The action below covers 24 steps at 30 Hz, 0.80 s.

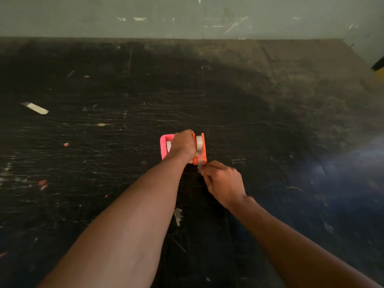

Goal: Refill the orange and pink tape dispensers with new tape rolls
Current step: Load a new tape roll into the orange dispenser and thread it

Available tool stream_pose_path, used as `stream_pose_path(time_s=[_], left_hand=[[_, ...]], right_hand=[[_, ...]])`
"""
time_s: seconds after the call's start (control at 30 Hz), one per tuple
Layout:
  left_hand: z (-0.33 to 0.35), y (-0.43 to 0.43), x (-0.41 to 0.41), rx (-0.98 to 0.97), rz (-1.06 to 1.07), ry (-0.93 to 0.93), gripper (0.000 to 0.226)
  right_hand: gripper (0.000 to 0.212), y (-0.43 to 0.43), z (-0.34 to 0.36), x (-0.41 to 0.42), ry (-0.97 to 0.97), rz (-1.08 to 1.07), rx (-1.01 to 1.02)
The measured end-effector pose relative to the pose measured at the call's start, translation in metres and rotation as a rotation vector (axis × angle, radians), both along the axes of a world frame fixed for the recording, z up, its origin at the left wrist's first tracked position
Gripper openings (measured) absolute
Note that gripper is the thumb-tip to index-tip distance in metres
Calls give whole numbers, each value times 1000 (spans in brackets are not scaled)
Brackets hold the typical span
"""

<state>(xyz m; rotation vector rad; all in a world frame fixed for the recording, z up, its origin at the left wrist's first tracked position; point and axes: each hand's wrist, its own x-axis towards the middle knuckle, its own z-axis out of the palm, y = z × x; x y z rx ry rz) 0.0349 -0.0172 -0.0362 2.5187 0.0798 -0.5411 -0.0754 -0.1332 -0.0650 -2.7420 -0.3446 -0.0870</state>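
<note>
An orange tape dispenser (201,157) stands on the black table (249,113) with a clear tape roll (199,143) seated in it. Right beside it on the left is a pink dispenser (164,145), also with a pale roll inside, partly hidden. My left hand (182,145) lies over both dispensers and grips the orange one from its left side. At the orange dispenser's near end my right hand (223,181) pinches the loose end of the clear tape (199,167).
A pale strip of tape (35,108) lies at the far left. Small scraps of tape and red bits are scattered on the scratched top, one torn piece (178,216) between my forearms. A grey wall (187,15) stands behind the table's back edge.
</note>
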Motion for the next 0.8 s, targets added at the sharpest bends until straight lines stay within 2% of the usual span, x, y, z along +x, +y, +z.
stream_pose_path(time_s=[0.27,0.47,0.67,0.8], left_hand=[[-4,-1,3,9,-4,-9,64],[-4,-1,4,41,-24,-19,65],[-5,-2,5,47,-25,-26,59],[-6,-2,5,40,-7,-35,51]], right_hand=[[16,9,-12,8,-60,-44,-181],[35,8,-21,-1,-62,-65,-207],[15,11,-12,14,-65,-148,-69],[23,12,-10,24,0,-242,83]])
